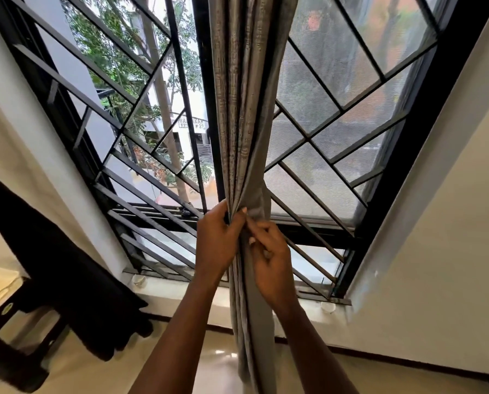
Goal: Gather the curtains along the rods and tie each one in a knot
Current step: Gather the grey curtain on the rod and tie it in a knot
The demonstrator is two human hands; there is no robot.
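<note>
Both hands grip the grey curtain point(244, 137): left hand point(217, 243) fingers curl round the bunched pleats, right hand point(271, 263) pinches a fold. It hangs gathered before the window grille point(141, 155). Soft, limp, fairly light; best gripped mid-length for knotting.

Grey, textured curtain point(243, 109) hangs gathered into a narrow bundle of vertical folds at the middle of the window point(408, 166). It runs from top of view down toward the floor point(408, 379), drawn tightest at mid-height and not yet knotted.
</note>
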